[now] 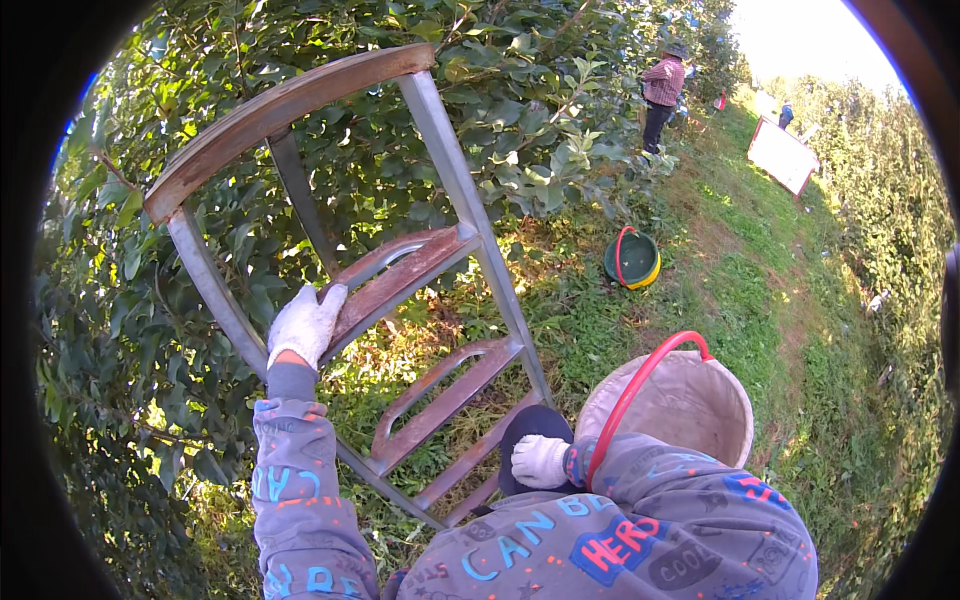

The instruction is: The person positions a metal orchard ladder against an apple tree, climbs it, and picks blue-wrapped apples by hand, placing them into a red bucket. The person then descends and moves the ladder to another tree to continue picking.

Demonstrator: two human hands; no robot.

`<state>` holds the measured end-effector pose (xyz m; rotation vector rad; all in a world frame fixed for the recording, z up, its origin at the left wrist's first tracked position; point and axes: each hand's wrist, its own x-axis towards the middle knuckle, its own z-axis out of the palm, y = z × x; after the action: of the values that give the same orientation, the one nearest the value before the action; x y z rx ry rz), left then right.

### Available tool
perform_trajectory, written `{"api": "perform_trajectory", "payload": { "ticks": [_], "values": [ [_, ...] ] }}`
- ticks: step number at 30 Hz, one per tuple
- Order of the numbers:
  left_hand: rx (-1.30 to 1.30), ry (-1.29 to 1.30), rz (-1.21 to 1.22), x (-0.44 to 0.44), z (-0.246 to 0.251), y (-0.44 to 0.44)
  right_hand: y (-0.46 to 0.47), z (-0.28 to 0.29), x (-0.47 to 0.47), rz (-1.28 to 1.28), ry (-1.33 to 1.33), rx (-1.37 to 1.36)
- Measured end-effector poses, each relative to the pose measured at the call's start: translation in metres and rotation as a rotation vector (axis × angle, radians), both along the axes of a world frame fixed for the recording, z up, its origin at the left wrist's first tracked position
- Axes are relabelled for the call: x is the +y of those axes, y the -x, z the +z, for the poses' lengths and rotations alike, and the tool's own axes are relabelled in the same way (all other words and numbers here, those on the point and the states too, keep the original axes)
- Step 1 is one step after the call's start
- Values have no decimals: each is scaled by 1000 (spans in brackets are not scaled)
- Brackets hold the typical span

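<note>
A metal stepladder (431, 405) with rust on its steps and curved top rail (292, 112) stands before me, against leafy branches. My left hand (306, 326), in a white knit glove, grips the left end of its upper step (397, 281), thumb along the step. My right hand (540, 461), gloved too, is curled on my dark-clothed knee (529, 427); its palm side is hidden. Over my right forearm passes the red handle (637, 390) of a bucket with a pale cloth lining (682, 405). The bucket hangs at my right side, and no contents show in its visible part.
On the grass sits a green and yellow bucket (634, 259) with a red handle. A person (663, 97) stands by the trees farther up the row. Beyond are a white red-edged panel (782, 156) and another person (786, 115). Foliage (885, 225) lines the right side.
</note>
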<state>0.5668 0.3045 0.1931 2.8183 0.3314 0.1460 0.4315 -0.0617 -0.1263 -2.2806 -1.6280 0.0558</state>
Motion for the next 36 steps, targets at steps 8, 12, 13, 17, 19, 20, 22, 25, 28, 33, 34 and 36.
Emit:
{"api": "perform_trajectory", "payload": {
  "ticks": [8, 12, 13, 17, 19, 20, 22, 25, 28, 33, 34, 36],
  "values": [
    [8, -8, -1, 1, 0, -1, -6, -1, 1, 22, 45, 17],
    [3, -3, 4, 1, 1, 0, -8, -2, 2, 26, -12, 16],
    [10, -4, 3, 1, 1, 0, -8, -2, 2, 24, -16, 15],
    [18, 2, 8, 0, 3, 0, -10, -3, 1, 11, 40, 27],
    [28, 1, 8, 0, 3, 0, -10, -4, 2, 22, -5, 15],
    [27, 2, 10, 0, 3, 0, -10, -4, 2, 12, 54, 29],
    [22, -4, 1, 0, 3, 0, -10, -4, 2, 22, -11, 16],
    [6, 2, -7, 1, 1, -1, -10, -5, 2, 20, -20, 6],
    [1, 4, -3, 1, 1, -1, -9, -4, 2, 17, -31, 1],
    [25, 0, 10, 0, 3, -1, -8, -2, 2, 18, -36, 3],
    [23, 1, 8, -1, 3, -1, -7, -2, 2, 20, -39, 4],
    [22, 3, 8, -1, 3, -1, -6, -1, 2, 22, -40, 8]
  ]
}}
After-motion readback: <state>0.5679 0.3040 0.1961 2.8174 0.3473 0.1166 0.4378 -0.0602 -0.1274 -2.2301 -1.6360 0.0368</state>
